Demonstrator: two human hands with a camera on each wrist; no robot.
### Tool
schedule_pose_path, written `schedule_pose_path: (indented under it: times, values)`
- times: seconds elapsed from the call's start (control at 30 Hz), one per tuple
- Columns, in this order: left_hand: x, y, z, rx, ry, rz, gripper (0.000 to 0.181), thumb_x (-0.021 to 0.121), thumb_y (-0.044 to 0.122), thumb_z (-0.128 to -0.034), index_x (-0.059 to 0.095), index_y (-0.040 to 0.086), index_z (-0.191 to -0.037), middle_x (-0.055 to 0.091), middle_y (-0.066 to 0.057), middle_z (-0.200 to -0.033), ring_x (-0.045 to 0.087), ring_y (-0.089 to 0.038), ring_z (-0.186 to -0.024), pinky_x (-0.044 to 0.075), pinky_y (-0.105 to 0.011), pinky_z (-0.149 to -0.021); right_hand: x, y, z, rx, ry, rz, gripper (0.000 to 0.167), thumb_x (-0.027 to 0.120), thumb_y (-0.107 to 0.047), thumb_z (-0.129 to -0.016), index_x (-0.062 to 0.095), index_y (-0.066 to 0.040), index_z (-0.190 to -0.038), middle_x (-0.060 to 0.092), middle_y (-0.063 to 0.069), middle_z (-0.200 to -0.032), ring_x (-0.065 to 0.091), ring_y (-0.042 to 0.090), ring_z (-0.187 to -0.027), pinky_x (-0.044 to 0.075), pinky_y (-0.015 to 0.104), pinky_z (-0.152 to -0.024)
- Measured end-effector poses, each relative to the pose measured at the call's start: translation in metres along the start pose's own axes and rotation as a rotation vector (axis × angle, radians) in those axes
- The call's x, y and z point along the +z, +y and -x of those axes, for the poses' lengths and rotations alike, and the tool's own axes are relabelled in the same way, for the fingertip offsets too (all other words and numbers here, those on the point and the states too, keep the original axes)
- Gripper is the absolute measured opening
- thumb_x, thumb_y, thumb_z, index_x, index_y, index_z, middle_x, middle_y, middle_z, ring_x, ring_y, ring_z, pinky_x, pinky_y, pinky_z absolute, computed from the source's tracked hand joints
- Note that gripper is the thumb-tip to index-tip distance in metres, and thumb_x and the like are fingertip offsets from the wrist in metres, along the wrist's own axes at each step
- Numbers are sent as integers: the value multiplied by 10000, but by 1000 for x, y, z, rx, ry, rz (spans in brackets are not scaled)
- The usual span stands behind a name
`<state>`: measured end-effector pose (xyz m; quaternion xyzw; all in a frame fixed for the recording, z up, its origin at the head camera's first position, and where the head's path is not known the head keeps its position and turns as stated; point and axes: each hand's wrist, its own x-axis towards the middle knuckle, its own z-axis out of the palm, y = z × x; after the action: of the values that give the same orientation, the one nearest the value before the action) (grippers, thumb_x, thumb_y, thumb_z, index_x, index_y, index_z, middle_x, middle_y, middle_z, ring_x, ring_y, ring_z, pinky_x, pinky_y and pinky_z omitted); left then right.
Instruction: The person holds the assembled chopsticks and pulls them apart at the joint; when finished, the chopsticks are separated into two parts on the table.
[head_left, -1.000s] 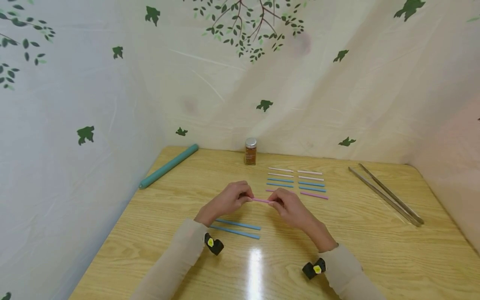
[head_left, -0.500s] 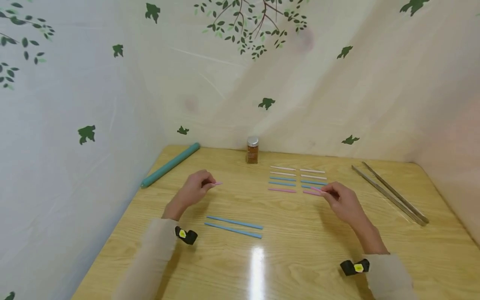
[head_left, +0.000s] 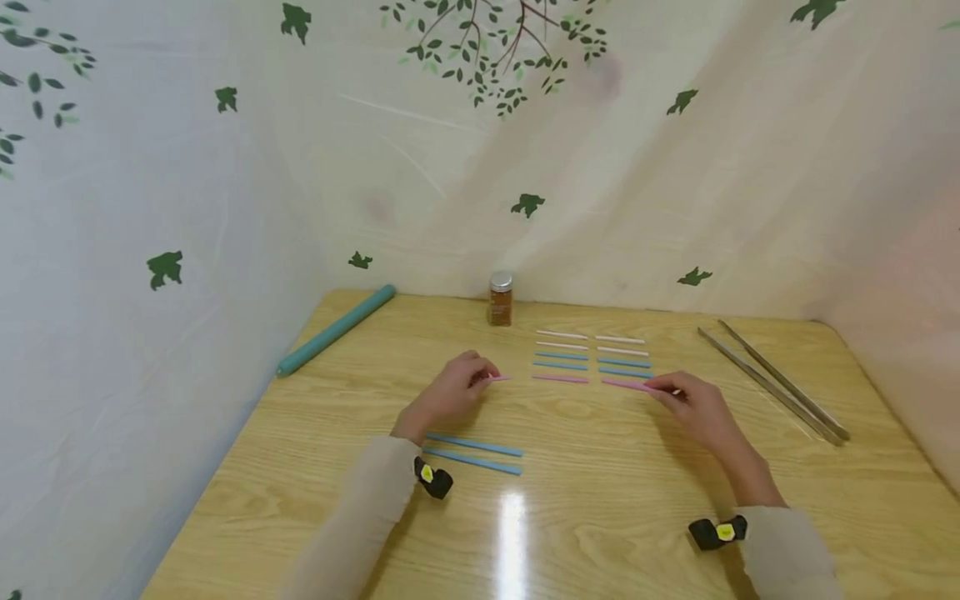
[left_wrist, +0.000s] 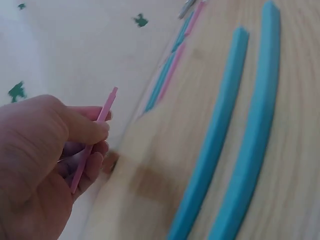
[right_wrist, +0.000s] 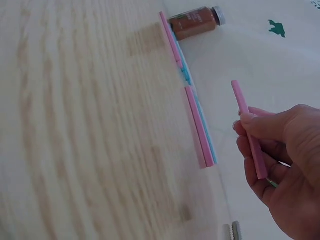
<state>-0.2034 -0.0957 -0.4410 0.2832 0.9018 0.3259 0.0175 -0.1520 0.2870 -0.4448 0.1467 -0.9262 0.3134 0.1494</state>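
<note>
In the head view the left hand pinches a short pink stick, left of the laid-out sticks; the left wrist view shows that pink stick between thumb and fingers. The right hand is at the right end of the lowest row; the right wrist view shows it pinching another pink stick above the table. Two columns of short sticks lie there: white ones, blue ones and pink ones. Two longer blue sticks lie beside the left wrist.
A brown-filled jar with a silver lid stands near the back edge. The green rod lies at the back left, and metal tongs lie at the right. Patterned cloth hangs behind the wooden table.
The hands have moved apart from one pink piece held between them; each now holds a pink piece. Over the last half second the left hand has come back rightward, while the right has stayed nearly in place.
</note>
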Motion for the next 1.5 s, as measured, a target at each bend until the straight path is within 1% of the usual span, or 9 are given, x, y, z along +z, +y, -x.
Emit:
schedule_pose_path:
  times: [0.1, 0.2, 0.4, 0.6, 0.73, 0.87, 1.13, 1.33, 1.5]
  values:
    - [15, 12, -9, 0, -31, 27, 150, 534, 67, -967, 648, 67, -1064, 589, -40, -992, 532, -133, -883, 477, -290, -818, 5, 1, -4, 21, -36, 22, 100, 660, -40, -882, 718, -31, -963, 702, 117, -907, 591, 119, -765, 487, 233, -648]
    - [30, 21, -20, 4, -47, 37, 113, 565, 74, -954, 646, 51, -1029, 598, -51, -967, 526, -136, -866, 468, -273, -804, 10, 3, -8, 52, -89, 22, 106, 648, -40, -890, 710, -19, -973, 700, 134, -922, 601, 191, -781, 488, 284, -665]
    - [57, 31, -40, 12, -57, 6, 91, 581, 79, -944, 656, 58, -989, 562, -33, -918, 507, -117, -839, 448, -221, -768, 19, 4, -9, 123, -164, 8, 111, 655, -104, -900, 707, -40, -974, 695, 105, -921, 579, 180, -793, 478, 307, -689]
    - [74, 40, -50, 18, -28, -56, 118, 551, 91, -962, 666, 83, -988, 560, -18, -954, 521, -125, -900, 453, -232, -835, 23, 3, -10, 121, -187, -15, 97, 661, -100, -894, 706, -43, -958, 692, 103, -923, 595, 188, -810, 484, 315, -692]
    - [80, 46, -53, 26, -10, -101, 114, 561, 99, -955, 673, 99, -981, 571, -8, -956, 521, -133, -912, 443, -245, -857, 25, 4, -11, 115, -192, -17, 90, 661, -100, -892, 715, -57, -951, 694, 100, -925, 608, 199, -825, 497, 328, -709]
    - [84, 49, -55, 30, 14, -130, 110, 572, 95, -944, 677, 108, -976, 568, -2, -940, 524, -145, -908, 437, -256, -863, 28, 4, -13, 108, -176, -8, 86, 669, -84, -884, 724, -57, -944, 692, 96, -910, 613, 207, -819, 504, 343, -709]
    - [87, 53, -58, 30, 54, -128, 126, 565, 72, -942, 685, 84, -978, 580, -36, -949, 533, -187, -906, 431, -275, -846, 32, 6, -14, 69, -132, 31, 76, 699, -67, -854, 742, -68, -916, 679, 62, -875, 615, 204, -806, 505, 348, -708]
    - [87, 53, -58, 33, 53, -165, 145, 553, 78, -947, 688, 104, -992, 580, -23, -967, 535, -180, -930, 431, -267, -870, 31, 8, -15, 63, -136, 52, 81, 695, -64, -857, 745, -74, -920, 671, 57, -876, 613, 205, -811, 504, 359, -715]
    - [86, 53, -59, 39, 35, -189, 160, 547, 80, -948, 689, 114, -1010, 575, -12, -984, 531, -165, -948, 428, -258, -897, 30, 8, -16, 70, -140, 48, 82, 697, -65, -856, 746, -76, -921, 667, 52, -867, 601, 195, -800, 502, 351, -709]
